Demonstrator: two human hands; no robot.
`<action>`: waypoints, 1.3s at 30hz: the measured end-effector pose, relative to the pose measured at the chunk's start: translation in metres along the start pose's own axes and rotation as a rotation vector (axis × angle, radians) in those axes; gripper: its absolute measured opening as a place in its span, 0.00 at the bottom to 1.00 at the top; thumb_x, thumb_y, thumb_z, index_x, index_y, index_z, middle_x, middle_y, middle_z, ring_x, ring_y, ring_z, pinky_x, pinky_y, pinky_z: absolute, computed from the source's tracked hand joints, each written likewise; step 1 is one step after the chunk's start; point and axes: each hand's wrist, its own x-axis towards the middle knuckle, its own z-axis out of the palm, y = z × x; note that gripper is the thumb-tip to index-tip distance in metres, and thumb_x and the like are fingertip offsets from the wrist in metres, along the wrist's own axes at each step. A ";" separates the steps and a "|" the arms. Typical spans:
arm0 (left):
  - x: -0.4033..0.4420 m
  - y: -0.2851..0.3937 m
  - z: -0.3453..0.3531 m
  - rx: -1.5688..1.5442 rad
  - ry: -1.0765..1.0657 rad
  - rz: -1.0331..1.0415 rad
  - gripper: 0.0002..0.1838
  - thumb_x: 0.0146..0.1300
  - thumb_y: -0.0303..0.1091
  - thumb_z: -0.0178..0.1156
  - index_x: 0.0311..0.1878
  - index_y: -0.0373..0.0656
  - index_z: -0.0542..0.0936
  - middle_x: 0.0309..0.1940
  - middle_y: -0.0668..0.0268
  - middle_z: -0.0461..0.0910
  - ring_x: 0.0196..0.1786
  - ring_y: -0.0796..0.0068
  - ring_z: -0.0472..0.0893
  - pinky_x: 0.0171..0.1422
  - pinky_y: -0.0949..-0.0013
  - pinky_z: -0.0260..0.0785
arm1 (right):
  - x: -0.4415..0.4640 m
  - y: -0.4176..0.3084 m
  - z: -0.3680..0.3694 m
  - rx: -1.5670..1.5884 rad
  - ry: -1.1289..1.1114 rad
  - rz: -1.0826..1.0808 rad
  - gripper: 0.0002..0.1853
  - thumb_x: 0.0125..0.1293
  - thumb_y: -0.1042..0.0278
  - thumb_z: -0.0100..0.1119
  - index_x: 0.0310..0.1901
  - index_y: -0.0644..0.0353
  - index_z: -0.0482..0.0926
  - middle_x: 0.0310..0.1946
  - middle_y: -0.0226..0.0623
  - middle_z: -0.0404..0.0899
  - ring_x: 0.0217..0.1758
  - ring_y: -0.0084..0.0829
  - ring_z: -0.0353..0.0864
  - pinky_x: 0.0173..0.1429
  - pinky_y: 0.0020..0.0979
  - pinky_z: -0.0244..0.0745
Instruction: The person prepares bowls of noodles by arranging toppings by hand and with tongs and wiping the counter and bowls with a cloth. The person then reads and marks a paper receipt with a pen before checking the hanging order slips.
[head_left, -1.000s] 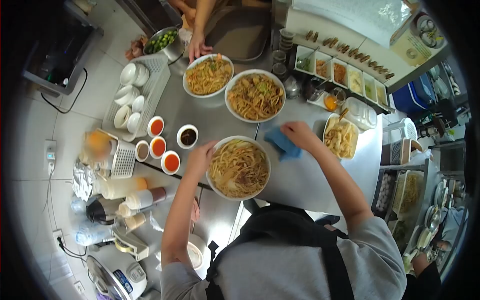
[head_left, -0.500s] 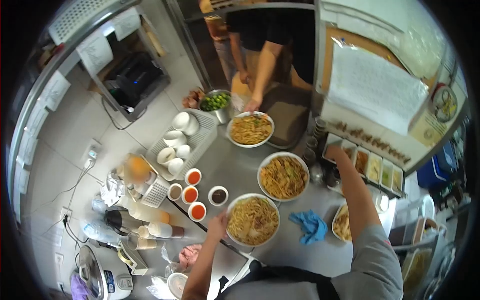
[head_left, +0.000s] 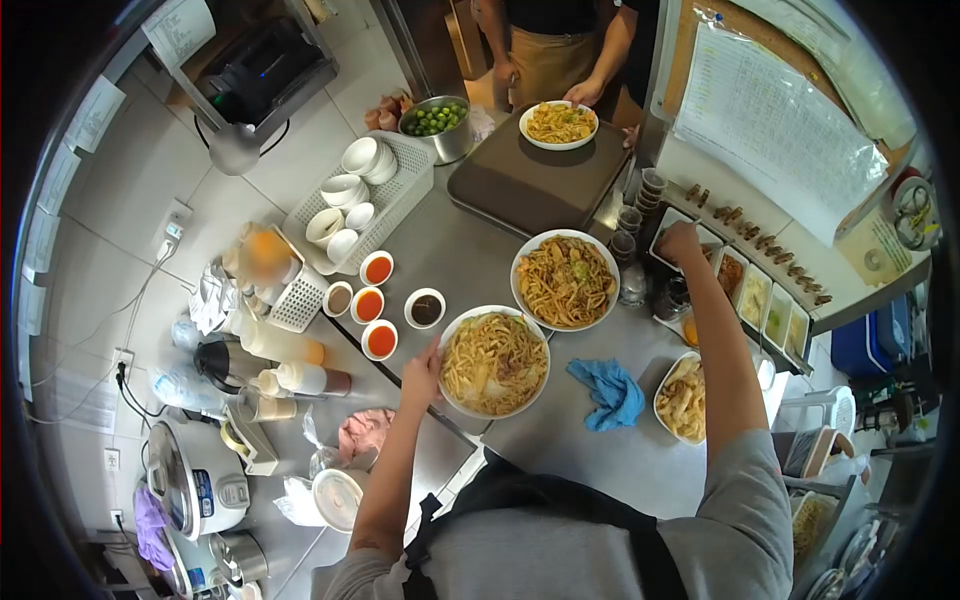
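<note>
My left hand (head_left: 422, 372) grips the left rim of a white bowl of noodles (head_left: 494, 362) with shredded topping. My right hand (head_left: 680, 243) reaches into the nearest compartment of a garnish rack (head_left: 752, 290) on the right; its fingertips are hidden. Behind the first bowl stands a second bowl of noodles (head_left: 566, 279). At the back, a co-worker's hand (head_left: 586, 92) holds the rim of a third bowl of noodles (head_left: 558, 124), over a brown tray (head_left: 500, 190). A blue cloth (head_left: 608, 393) lies between my arms, beside a dish of pale fried pieces (head_left: 684, 398).
Small cups of red sauce (head_left: 369, 303) and one of dark sauce (head_left: 426, 308) stand left of the bowls. Behind them is a basket (head_left: 400, 190) of white cups. A metal pot of green limes (head_left: 437, 119) stands at the back. Squeeze bottles (head_left: 315, 378) and a rice cooker (head_left: 200, 475) are at left.
The co-worker has moved the third bowl back and to the right, over the brown tray, which has shifted left. My hands keep their places at the bowl and the garnish rack.
</note>
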 end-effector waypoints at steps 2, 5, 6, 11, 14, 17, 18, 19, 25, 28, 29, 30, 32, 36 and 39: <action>0.001 0.004 -0.003 -0.019 -0.012 -0.046 0.19 0.68 0.34 0.52 0.61 0.46 0.75 0.23 0.54 0.80 0.17 0.68 0.81 0.20 0.67 0.74 | -0.001 0.012 -0.001 0.178 0.097 -0.067 0.05 0.51 0.64 0.66 0.27 0.54 0.87 0.31 0.38 0.85 0.36 0.36 0.85 0.40 0.33 0.80; -0.007 0.004 -0.005 -0.163 -0.025 -0.167 0.19 0.69 0.36 0.52 0.60 0.43 0.75 0.22 0.59 0.80 0.17 0.74 0.79 0.20 0.71 0.73 | -0.005 0.025 0.002 0.530 0.129 0.010 0.06 0.47 0.63 0.69 0.28 0.51 0.88 0.31 0.38 0.85 0.36 0.30 0.85 0.41 0.28 0.80; -0.010 0.003 -0.005 -0.232 -0.028 -0.216 0.19 0.69 0.37 0.52 0.60 0.42 0.76 0.21 0.61 0.80 0.17 0.77 0.79 0.20 0.72 0.73 | -0.008 0.028 0.000 0.659 0.123 0.067 0.07 0.45 0.62 0.70 0.28 0.50 0.88 0.31 0.38 0.85 0.36 0.28 0.85 0.41 0.27 0.79; -0.037 -0.019 0.000 -0.463 -0.013 -0.319 0.23 0.70 0.43 0.53 0.61 0.38 0.74 0.25 0.68 0.79 0.25 0.83 0.75 0.29 0.77 0.71 | -0.002 0.052 0.012 1.224 0.103 0.022 0.14 0.58 0.67 0.63 0.45 0.62 0.83 0.35 0.33 0.84 0.35 0.23 0.83 0.40 0.23 0.78; -0.060 -0.019 0.006 -0.612 0.013 -0.414 0.24 0.71 0.44 0.52 0.61 0.37 0.73 0.28 0.71 0.77 0.28 0.84 0.74 0.31 0.77 0.70 | -0.022 0.043 -0.010 1.603 -0.043 -0.062 0.21 0.61 0.69 0.63 0.55 0.67 0.76 0.43 0.34 0.82 0.39 0.27 0.83 0.44 0.25 0.78; -0.070 -0.034 0.016 -0.735 0.017 -0.398 0.23 0.72 0.44 0.51 0.59 0.35 0.74 0.28 0.70 0.76 0.31 0.83 0.74 0.32 0.77 0.69 | -0.093 -0.010 -0.066 1.642 -0.223 -0.126 0.25 0.61 0.69 0.64 0.59 0.65 0.73 0.42 0.34 0.82 0.42 0.25 0.82 0.48 0.23 0.76; -0.071 -0.035 0.017 -0.724 0.016 -0.384 0.23 0.72 0.44 0.51 0.59 0.35 0.74 0.28 0.70 0.75 0.30 0.83 0.74 0.33 0.77 0.69 | -0.115 -0.028 -0.075 1.602 -0.306 -0.178 0.24 0.62 0.69 0.63 0.59 0.66 0.73 0.48 0.35 0.79 0.47 0.25 0.80 0.52 0.23 0.74; -0.073 -0.037 0.019 -0.713 0.013 -0.371 0.22 0.72 0.44 0.51 0.59 0.36 0.74 0.28 0.70 0.75 0.30 0.82 0.74 0.33 0.77 0.69 | -0.137 -0.048 -0.077 1.559 -0.390 -0.227 0.23 0.64 0.69 0.61 0.59 0.67 0.73 0.54 0.35 0.77 0.53 0.25 0.78 0.56 0.24 0.73; -0.061 -0.044 0.015 -0.469 0.040 -0.204 0.20 0.71 0.41 0.49 0.56 0.36 0.76 0.37 0.59 0.81 0.36 0.73 0.77 0.44 0.70 0.70 | -0.250 -0.181 -0.041 1.071 -0.445 -0.630 0.16 0.59 0.71 0.63 0.49 0.60 0.82 0.36 0.34 0.85 0.39 0.24 0.83 0.48 0.25 0.77; -0.066 -0.028 -0.001 -0.567 0.036 -0.235 0.20 0.71 0.40 0.49 0.57 0.37 0.76 0.35 0.64 0.79 0.34 0.78 0.75 0.41 0.73 0.69 | -0.284 -0.220 -0.031 0.870 -0.182 -0.747 0.14 0.55 0.71 0.59 0.44 0.49 0.86 0.33 0.38 0.85 0.34 0.29 0.83 0.42 0.28 0.75; -0.069 -0.022 -0.008 -0.619 0.017 -0.272 0.19 0.71 0.40 0.49 0.58 0.38 0.76 0.34 0.67 0.78 0.33 0.80 0.74 0.40 0.75 0.68 | -0.285 -0.225 -0.024 0.840 -0.144 -0.768 0.14 0.55 0.71 0.59 0.44 0.49 0.86 0.33 0.39 0.84 0.33 0.32 0.82 0.42 0.30 0.75; -0.073 -0.020 -0.012 -0.671 -0.003 -0.311 0.19 0.71 0.40 0.50 0.58 0.39 0.75 0.33 0.69 0.77 0.32 0.82 0.73 0.38 0.76 0.67 | -0.285 -0.230 -0.017 0.810 -0.108 -0.787 0.15 0.55 0.72 0.58 0.44 0.49 0.86 0.33 0.40 0.84 0.33 0.35 0.82 0.41 0.31 0.76; -0.079 -0.028 -0.017 -0.680 -0.063 -0.341 0.20 0.72 0.42 0.50 0.62 0.45 0.74 0.38 0.71 0.76 0.37 0.83 0.75 0.43 0.77 0.69 | -0.285 -0.236 -0.012 0.781 -0.020 -0.829 0.14 0.55 0.72 0.58 0.42 0.49 0.86 0.33 0.41 0.83 0.32 0.39 0.81 0.41 0.33 0.76; -0.089 -0.034 -0.024 -0.748 -0.091 -0.371 0.20 0.72 0.41 0.50 0.63 0.48 0.73 0.40 0.73 0.76 0.40 0.83 0.76 0.45 0.78 0.69 | -0.294 -0.245 -0.023 0.706 0.167 -0.862 0.10 0.55 0.71 0.60 0.37 0.51 0.86 0.32 0.42 0.83 0.34 0.43 0.81 0.41 0.36 0.76; -0.091 -0.036 -0.025 -0.757 -0.097 -0.382 0.20 0.70 0.38 0.52 0.63 0.46 0.73 0.39 0.73 0.76 0.40 0.84 0.75 0.45 0.78 0.69 | -0.302 -0.245 -0.034 0.547 0.211 -0.854 0.07 0.54 0.70 0.62 0.34 0.52 0.86 0.31 0.42 0.82 0.36 0.43 0.81 0.42 0.38 0.76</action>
